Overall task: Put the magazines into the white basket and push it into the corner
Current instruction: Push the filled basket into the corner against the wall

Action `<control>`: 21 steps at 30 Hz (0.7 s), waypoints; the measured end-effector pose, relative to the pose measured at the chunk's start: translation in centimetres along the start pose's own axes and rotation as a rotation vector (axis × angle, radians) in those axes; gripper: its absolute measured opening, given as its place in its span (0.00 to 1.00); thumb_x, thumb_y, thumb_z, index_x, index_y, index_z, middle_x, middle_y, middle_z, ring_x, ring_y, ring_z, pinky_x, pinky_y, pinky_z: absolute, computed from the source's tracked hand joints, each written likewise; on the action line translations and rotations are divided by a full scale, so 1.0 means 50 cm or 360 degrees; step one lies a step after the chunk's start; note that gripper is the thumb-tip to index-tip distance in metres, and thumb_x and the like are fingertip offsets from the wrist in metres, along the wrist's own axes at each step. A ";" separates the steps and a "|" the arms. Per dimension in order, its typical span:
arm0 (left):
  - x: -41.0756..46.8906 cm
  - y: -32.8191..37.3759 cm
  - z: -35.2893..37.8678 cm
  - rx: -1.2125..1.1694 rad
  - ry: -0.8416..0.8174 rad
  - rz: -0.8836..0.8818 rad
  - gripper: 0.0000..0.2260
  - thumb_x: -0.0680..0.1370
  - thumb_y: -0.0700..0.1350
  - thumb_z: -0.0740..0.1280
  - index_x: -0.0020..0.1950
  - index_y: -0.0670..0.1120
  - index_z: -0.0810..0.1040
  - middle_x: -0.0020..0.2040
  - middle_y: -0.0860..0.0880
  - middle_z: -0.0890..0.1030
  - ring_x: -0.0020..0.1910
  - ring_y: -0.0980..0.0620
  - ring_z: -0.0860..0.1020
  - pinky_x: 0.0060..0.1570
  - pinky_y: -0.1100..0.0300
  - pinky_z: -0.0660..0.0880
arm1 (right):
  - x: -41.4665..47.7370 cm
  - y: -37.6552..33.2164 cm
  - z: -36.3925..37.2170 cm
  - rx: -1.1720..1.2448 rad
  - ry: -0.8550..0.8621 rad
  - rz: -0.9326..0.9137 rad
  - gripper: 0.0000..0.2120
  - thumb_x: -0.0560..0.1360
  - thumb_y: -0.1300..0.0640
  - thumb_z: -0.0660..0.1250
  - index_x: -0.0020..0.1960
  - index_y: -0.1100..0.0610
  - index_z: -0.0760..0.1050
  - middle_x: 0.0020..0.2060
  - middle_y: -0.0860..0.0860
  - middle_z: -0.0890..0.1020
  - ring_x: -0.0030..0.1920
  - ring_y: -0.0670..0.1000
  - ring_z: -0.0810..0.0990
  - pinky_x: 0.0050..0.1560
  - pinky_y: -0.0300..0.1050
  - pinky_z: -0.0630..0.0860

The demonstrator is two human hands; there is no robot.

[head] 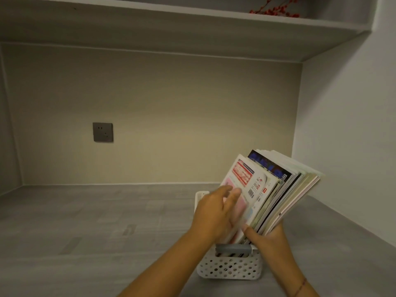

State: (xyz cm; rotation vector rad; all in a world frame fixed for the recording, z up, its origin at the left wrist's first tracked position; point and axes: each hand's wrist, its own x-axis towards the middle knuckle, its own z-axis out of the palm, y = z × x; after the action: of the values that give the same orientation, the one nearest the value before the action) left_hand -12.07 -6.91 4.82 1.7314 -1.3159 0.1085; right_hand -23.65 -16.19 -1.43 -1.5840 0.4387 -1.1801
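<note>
A white perforated basket (230, 267) with a grey handle stands on the grey desk (85, 221), right of centre and near me. A stack of several magazines (270, 189) stands in it, leaning to the right, lower ends down in the basket. My left hand (214, 215) lies flat against the front magazine's pink and white cover. My right hand (270, 241) grips the stack's lower right edge, thumb on the front. The basket's far end (201, 196) shows just behind my left hand.
A beige back wall meets a white side wall (347, 125) in the corner at the right, beyond the basket. A dark wall socket (102, 132) sits on the back wall. A shelf (192, 24) hangs overhead with red berry sprigs (276, 9).
</note>
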 end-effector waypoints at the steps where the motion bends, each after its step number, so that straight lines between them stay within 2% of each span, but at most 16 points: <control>1: -0.009 -0.014 0.001 0.0018 -0.0068 -0.0042 0.28 0.77 0.66 0.49 0.66 0.51 0.75 0.61 0.50 0.80 0.52 0.54 0.79 0.48 0.63 0.77 | 0.000 0.001 0.000 0.0018 -0.0001 -0.0003 0.34 0.63 0.61 0.76 0.61 0.45 0.63 0.51 0.42 0.78 0.47 0.36 0.78 0.35 0.25 0.74; 3: -0.029 -0.047 0.002 0.0113 -0.0272 -0.0123 0.23 0.79 0.64 0.51 0.67 0.55 0.73 0.65 0.52 0.77 0.60 0.52 0.76 0.56 0.59 0.74 | -0.001 0.000 0.001 0.0050 -0.0020 -0.0002 0.36 0.62 0.61 0.76 0.63 0.45 0.62 0.51 0.41 0.77 0.45 0.33 0.77 0.34 0.24 0.73; 6: -0.054 -0.066 -0.008 0.0274 -0.0662 -0.0114 0.24 0.78 0.67 0.49 0.70 0.61 0.68 0.70 0.54 0.73 0.68 0.50 0.70 0.64 0.54 0.69 | -0.003 -0.003 0.003 0.0092 -0.0035 0.0006 0.39 0.60 0.57 0.77 0.65 0.43 0.61 0.51 0.38 0.76 0.47 0.33 0.76 0.34 0.25 0.73; 8: -0.063 -0.071 -0.016 0.0191 -0.0608 -0.0064 0.21 0.78 0.66 0.50 0.69 0.65 0.68 0.70 0.57 0.72 0.70 0.52 0.68 0.70 0.52 0.64 | -0.006 -0.008 0.003 0.0138 -0.0038 0.0022 0.40 0.56 0.52 0.77 0.63 0.39 0.62 0.52 0.38 0.76 0.48 0.35 0.76 0.34 0.26 0.74; 10: -0.075 -0.072 -0.017 0.0088 -0.0309 -0.0134 0.16 0.80 0.62 0.53 0.68 0.69 0.65 0.72 0.62 0.65 0.73 0.55 0.62 0.73 0.50 0.58 | -0.009 -0.012 0.002 0.0161 -0.0038 0.0025 0.40 0.54 0.49 0.77 0.61 0.37 0.62 0.53 0.39 0.76 0.51 0.36 0.76 0.35 0.26 0.75; 11: -0.082 -0.073 -0.017 -0.0067 -0.0126 -0.0318 0.18 0.80 0.60 0.54 0.70 0.67 0.62 0.73 0.62 0.63 0.73 0.56 0.61 0.72 0.51 0.60 | -0.009 -0.012 0.002 0.0170 -0.0039 0.0027 0.40 0.54 0.49 0.77 0.61 0.37 0.62 0.54 0.39 0.76 0.52 0.38 0.75 0.35 0.26 0.75; 12: -0.090 -0.073 -0.016 -0.0394 -0.0011 -0.0595 0.21 0.80 0.59 0.56 0.73 0.61 0.61 0.71 0.60 0.66 0.69 0.56 0.67 0.66 0.55 0.68 | -0.010 -0.011 0.001 0.0182 -0.0044 0.0030 0.40 0.54 0.49 0.77 0.61 0.38 0.62 0.55 0.40 0.76 0.53 0.38 0.75 0.35 0.26 0.75; 13: -0.095 -0.070 -0.013 -0.0846 -0.0014 -0.0862 0.22 0.80 0.58 0.58 0.73 0.55 0.64 0.65 0.58 0.73 0.60 0.56 0.76 0.54 0.59 0.77 | -0.010 -0.011 0.002 0.0189 -0.0050 0.0032 0.41 0.54 0.49 0.77 0.62 0.39 0.62 0.55 0.40 0.76 0.53 0.39 0.75 0.35 0.26 0.75; 14: -0.097 -0.070 -0.008 -0.1240 -0.0095 -0.1057 0.20 0.80 0.56 0.59 0.69 0.50 0.70 0.60 0.54 0.80 0.51 0.54 0.82 0.41 0.61 0.80 | -0.010 -0.010 0.003 0.0189 -0.0053 0.0034 0.42 0.54 0.49 0.77 0.64 0.41 0.62 0.55 0.41 0.76 0.53 0.39 0.75 0.35 0.26 0.75; 15: -0.099 -0.069 -0.006 -0.1507 -0.0169 -0.1157 0.19 0.80 0.56 0.59 0.65 0.46 0.74 0.53 0.49 0.84 0.45 0.49 0.85 0.35 0.60 0.80 | -0.009 -0.009 0.003 0.0186 -0.0047 0.0040 0.43 0.53 0.50 0.77 0.65 0.43 0.62 0.55 0.42 0.76 0.53 0.39 0.75 0.34 0.26 0.75; 17: -0.100 -0.068 -0.006 -0.1700 -0.0227 -0.1208 0.18 0.80 0.55 0.59 0.60 0.45 0.78 0.47 0.44 0.86 0.43 0.46 0.85 0.32 0.60 0.80 | -0.008 -0.007 0.005 0.0199 -0.0009 0.0052 0.43 0.54 0.52 0.77 0.65 0.46 0.63 0.54 0.43 0.77 0.52 0.40 0.76 0.34 0.27 0.75; 21: -0.101 -0.075 -0.005 -0.1813 -0.0144 -0.1263 0.15 0.81 0.51 0.57 0.62 0.46 0.77 0.47 0.42 0.86 0.41 0.46 0.85 0.31 0.58 0.80 | -0.004 0.006 0.010 0.0183 0.0069 0.0086 0.35 0.62 0.60 0.76 0.65 0.49 0.66 0.54 0.46 0.79 0.52 0.44 0.78 0.36 0.31 0.77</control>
State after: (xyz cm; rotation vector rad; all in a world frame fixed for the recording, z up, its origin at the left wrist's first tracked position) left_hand -11.13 -3.14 -0.15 1.0949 -0.4332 -0.9856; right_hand -23.24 -15.89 -1.76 -1.4420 0.4315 -1.1797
